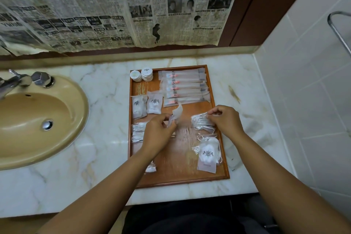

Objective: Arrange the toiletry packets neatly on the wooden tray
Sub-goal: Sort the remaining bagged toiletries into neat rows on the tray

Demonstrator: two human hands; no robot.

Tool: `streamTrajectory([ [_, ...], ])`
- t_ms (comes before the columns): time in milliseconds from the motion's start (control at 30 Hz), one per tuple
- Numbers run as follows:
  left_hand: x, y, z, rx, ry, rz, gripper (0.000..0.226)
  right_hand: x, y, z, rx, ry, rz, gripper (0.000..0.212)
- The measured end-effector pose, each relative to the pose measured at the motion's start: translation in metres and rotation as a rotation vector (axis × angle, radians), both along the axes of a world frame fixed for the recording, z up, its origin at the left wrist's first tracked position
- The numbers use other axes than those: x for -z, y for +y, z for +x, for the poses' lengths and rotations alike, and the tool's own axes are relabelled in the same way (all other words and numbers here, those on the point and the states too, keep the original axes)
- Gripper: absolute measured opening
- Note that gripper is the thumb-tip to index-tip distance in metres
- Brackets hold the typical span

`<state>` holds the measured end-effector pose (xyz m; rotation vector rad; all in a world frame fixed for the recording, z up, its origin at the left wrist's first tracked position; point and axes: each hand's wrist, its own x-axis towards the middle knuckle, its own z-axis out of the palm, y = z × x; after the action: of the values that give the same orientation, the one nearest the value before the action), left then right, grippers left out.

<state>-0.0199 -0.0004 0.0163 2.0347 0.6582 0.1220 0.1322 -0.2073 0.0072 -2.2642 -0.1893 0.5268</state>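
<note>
Left hand point(160, 131) hovers over the middle of the wooden tray point(176, 163), thumb and fingers pinching a thin translucent packet point(177, 114) that stands up off the wood. Right hand point(226, 119) is near the tray's right rim, its fingertips pinching the top of a loose pile of white packets point(201, 122) that rests on the tray. Along the far right of the tray lies a row of long toothbrush packets point(185, 86), side by side and overlapping slightly. Two stacks of round white packs point(146, 74) stand in the far left corner, and just nearer are two small square sachets point(154, 103) with a dark emblem, lying next to each other. A stack of flat white packets point(137, 131) lies at the left rim, partly hidden by the left hand. On the near right lies a pouch point(208, 155) printed with the same emblem, with cords trailing round it. The tray sits on a marble counter point(247, 91), with a beige sink point(38, 119) and chrome tap point(19, 80) to its left. Yellowed newspaper point(114, 5) hangs on the wall behind.
</note>
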Motion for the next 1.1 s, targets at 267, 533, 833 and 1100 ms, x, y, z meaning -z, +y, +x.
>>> streamTrajectory([
  [267, 0.003, 0.014, -0.002, -0.132, 0.031, -0.285, 0.009, 0.019, 0.023, 0.001, -0.212, -0.228, -0.309, 0.006],
  [533, -0.009, 0.028, -0.006, -0.22, 0.072, -0.662, 0.033, 0.004, 0.042, -0.011, -0.298, -0.125, -0.043, 0.021],
  [833, -0.014, 0.039, -0.027, -0.097, 0.076, -0.045, 0.019, -0.027, 0.117, -0.041, -0.217, 0.334, 0.25, 0.047],
  [1100, 0.006, 0.047, -0.038, 0.046, -0.123, 0.657, 0.027, -0.019, 0.148, -0.05, 0.053, 0.631, 0.402, 0.031],
])
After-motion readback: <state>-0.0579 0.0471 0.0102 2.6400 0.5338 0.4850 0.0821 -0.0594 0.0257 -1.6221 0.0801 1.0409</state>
